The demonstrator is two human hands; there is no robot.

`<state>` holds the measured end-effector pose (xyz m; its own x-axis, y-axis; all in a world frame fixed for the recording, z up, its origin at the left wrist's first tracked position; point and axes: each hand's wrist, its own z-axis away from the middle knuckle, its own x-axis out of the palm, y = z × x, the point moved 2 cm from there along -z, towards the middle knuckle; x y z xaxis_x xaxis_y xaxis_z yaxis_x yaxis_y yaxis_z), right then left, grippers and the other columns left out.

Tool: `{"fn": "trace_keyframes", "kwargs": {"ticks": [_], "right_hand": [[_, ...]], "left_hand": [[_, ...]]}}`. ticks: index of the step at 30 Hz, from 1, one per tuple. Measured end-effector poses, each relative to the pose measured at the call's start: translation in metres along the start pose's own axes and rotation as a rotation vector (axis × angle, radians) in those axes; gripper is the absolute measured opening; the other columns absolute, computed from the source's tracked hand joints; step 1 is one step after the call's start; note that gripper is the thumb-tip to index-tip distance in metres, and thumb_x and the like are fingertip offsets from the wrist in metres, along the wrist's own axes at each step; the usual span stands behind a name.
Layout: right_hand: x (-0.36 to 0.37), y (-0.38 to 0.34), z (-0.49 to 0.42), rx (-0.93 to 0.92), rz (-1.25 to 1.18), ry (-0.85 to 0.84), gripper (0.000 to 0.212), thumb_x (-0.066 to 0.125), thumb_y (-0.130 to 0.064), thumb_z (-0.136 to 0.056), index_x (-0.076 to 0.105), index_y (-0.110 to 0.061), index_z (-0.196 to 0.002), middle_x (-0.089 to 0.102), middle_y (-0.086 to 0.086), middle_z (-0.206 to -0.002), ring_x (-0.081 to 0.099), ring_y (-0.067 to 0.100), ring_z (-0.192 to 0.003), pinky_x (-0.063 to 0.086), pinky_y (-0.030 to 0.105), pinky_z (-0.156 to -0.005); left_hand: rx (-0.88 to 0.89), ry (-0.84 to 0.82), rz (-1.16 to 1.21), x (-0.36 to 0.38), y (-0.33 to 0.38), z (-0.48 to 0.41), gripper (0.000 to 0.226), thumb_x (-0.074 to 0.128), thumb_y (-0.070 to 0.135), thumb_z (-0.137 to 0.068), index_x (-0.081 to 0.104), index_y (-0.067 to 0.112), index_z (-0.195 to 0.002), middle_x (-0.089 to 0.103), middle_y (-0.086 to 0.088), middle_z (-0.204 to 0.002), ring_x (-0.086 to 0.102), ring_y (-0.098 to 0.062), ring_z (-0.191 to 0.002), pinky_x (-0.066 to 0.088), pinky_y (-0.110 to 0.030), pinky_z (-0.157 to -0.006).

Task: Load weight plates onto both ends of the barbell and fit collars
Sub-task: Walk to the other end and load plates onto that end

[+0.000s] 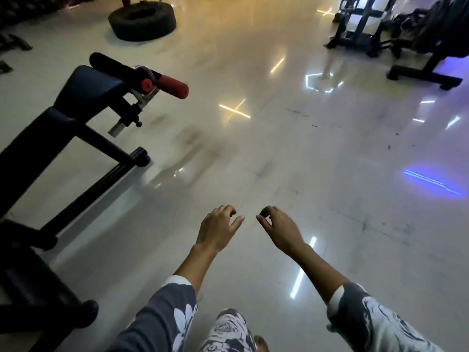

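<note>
My left hand [218, 228] and right hand [280, 229] reach forward low in the frame, near each other, fingers [229, 210] loosely curled and holding nothing. Glossy pale floor [279, 161] mirrors ceiling lights. A padded bench [83, 97] stands at left, a tyre [142, 20] upper left, machine frames [396, 34] upper right. Barbell, plates and collars are out of view; no writing is legible.

Two bare hands show, the left hand [218, 228] and the right hand [280, 231], each empty with fingers loosely curled, and two patterned sleeves behind them. One black tyre [142, 20] lies on the glossy floor [279, 161]. One adjustable bench [73, 118] stands at left, carrying two red foam rollers [166, 85]. One dark machine frame [396, 39] stands at upper right. One bare foot [261, 344] shows at the bottom edge.
</note>
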<state>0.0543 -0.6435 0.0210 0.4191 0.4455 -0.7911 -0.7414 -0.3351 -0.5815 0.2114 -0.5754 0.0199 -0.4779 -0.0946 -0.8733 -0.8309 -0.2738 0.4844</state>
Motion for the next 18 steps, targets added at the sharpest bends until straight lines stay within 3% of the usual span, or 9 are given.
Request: {"fn": "trace_keyframes", "kwargs": {"ticks": [12,18], "right_hand": [[-0.061,-0.032,-0.343,-0.029,0.164,-0.069,0.034,0.039,-0.04,-0.095,0.054,-0.012,-0.108,0.061,0.006,-0.113,0.056,0.025,-0.103,0.047,0.037,-0.081],[-0.103,-0.043,-0.497,-0.024,0.183,-0.016,0.035,0.039,-0.038,-0.096,0.053,-0.011,-0.112,0.061,0.007,-0.116,0.056,0.026,-0.105,0.045,0.036,-0.082]], "left_hand": [[-0.044,0.031,0.052,-0.045,-0.07,-0.33,0.032,0.048,0.041,-0.093,0.059,0.011,-0.097,0.065,-0.005,-0.1,0.058,-0.021,-0.089,0.042,-0.028,-0.072],[-0.015,-0.015,0.052,-0.073,-0.08,-0.501,0.033,0.05,0.042,-0.091,0.06,0.011,-0.098,0.065,-0.006,-0.101,0.06,-0.023,-0.091,0.051,-0.034,-0.076]]}}
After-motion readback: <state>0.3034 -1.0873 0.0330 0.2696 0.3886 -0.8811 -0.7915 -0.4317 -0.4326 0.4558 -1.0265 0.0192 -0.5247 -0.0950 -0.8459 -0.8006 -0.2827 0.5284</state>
